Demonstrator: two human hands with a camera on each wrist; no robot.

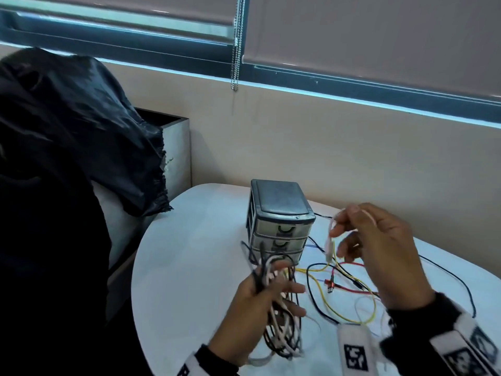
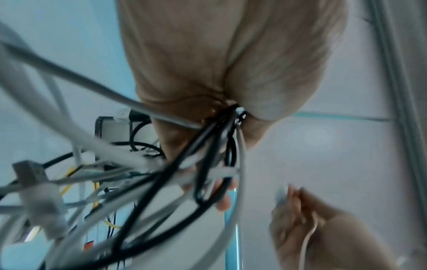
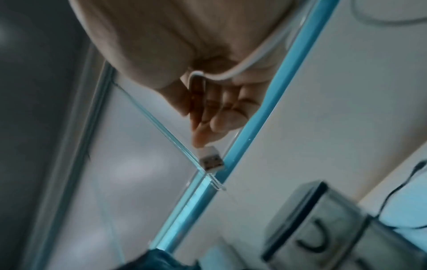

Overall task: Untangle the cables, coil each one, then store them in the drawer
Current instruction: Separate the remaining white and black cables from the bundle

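Head view: left hand [image 1: 252, 302], lower centre, grips a bundle of black and white cables [image 1: 282, 316] above the table [image 1: 189, 240]; right hand [image 1: 379, 253] pinches a white cable [image 1: 328, 240]; drawer unit [image 1: 279, 221] at centre.
Left wrist view: fingers [image 2: 221, 202] curl round the bundle.
Right wrist view: fingertips [image 3: 201, 138] pinch the white cable just above its USB plug [image 3: 211, 161], frame centre.

Black and white cable bundle [image 1: 279, 316], yellow cable [image 1: 322, 291], red cable [image 1: 349, 289], white table [image 1: 189, 253], grey drawer unit [image 1: 279, 210], black-and-white patterned sleeves [image 1: 461, 346]
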